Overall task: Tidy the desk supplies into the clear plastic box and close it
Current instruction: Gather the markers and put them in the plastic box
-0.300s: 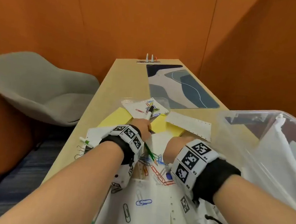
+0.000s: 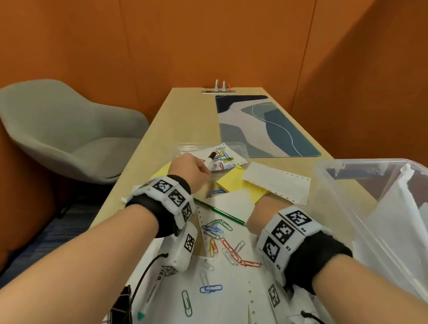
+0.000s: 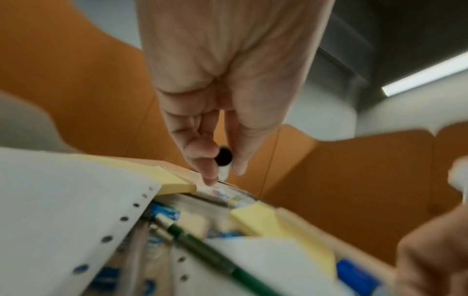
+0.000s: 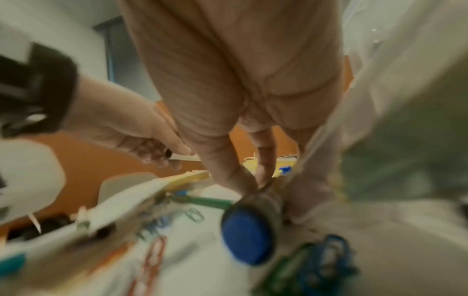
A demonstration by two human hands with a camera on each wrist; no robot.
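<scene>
The clear plastic box stands open at the right with white sheets inside. My left hand pinches a black-capped marker over a paper strewn with clips; in the left wrist view the hand has thumb and finger round the marker. My right hand is low over the papers beside the box, fingers hidden. In the right wrist view this hand pinches a blue-capped marker. A green pen and several paperclips lie between my wrists.
Yellow sticky notes, perforated paper and a clear lid lie ahead. Black binder clips and a teal-capped marker sit at the near left edge. A grey chair stands left, and a blue desk mat lies farther back.
My left hand has shifted slightly left and away with the black marker, uncovering the green pen. The right hand stays where it was.
</scene>
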